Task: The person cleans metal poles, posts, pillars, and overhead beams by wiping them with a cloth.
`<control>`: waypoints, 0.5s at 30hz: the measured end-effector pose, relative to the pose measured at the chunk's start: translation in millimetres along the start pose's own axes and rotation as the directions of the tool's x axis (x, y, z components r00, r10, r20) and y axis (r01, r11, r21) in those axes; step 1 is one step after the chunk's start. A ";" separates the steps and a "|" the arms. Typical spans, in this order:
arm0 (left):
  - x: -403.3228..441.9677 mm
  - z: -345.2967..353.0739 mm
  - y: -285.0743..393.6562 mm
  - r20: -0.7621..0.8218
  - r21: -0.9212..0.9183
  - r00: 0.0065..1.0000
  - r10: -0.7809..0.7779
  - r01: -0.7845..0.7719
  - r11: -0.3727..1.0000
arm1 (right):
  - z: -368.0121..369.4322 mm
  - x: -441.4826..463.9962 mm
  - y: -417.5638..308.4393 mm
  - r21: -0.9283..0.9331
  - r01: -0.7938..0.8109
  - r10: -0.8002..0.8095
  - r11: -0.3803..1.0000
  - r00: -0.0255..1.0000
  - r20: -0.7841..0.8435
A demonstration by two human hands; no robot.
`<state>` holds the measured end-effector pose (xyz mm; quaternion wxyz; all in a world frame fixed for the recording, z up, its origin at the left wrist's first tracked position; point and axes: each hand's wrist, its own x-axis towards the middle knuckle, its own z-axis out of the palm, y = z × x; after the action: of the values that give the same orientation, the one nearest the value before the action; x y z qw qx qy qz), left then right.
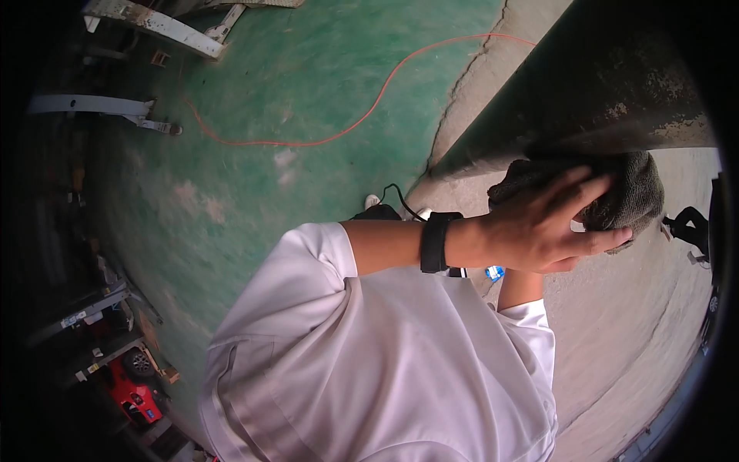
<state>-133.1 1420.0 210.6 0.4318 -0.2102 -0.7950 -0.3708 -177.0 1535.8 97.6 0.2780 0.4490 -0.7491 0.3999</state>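
Note:
My left hand [531, 227], with a black band [436, 242] around its wrist, reaches across to the right. Its fingers are parted and bent over a bunched dark grey cloth [635, 196]. The cloth lies against the lower side of a large dark pillar [570, 92], whose surface is scuffed with pale patches. My right forearm [521, 289] comes up from its white sleeve beneath the left hand. The right hand is hidden behind the left hand and the cloth, so its fingers cannot be made out.
An orange cable [369, 108] curves over the green floor [254, 185]. White metal lift arms [158, 27] stand at upper left, with a red car [132, 393] at lower left. At the right edge is a person in dark clothes [689, 227]. A small blue item [494, 272] shows below my wrist.

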 end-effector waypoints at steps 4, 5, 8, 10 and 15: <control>-40.1 17.7 -24.3 0.142 -0.091 0.985 -0.098 0.112 0.990 | 39.0 -24.6 6.8 0.025 -0.071 0.072 0.997 0.997 -0.041; -50.2 14.7 -29.6 0.193 -0.068 0.974 -0.115 0.130 0.989 | 49.2 -34.8 6.2 0.046 -0.098 0.100 0.994 0.994 -0.038; -80.1 0.4 -39.2 0.283 -0.043 0.945 -0.165 0.185 0.982 | 84.1 -72.1 -6.1 0.120 -0.189 0.189 0.975 0.982 0.009; -89.0 -17.4 -43.1 0.282 0.022 0.952 -0.119 0.118 0.993 | 99.8 -97.2 -20.0 0.169 -0.255 0.248 0.952 0.967 0.059; -68.0 -47.5 -30.9 0.205 -0.063 0.977 -0.058 0.072 0.995 | 94.6 -109.4 -44.5 0.282 -0.326 0.293 0.902 0.944 0.153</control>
<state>-91.5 1362.7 157.5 0.3285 -0.2359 -0.8278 -0.3888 -94.3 1492.4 -21.4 0.0981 0.3822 -0.7544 0.5246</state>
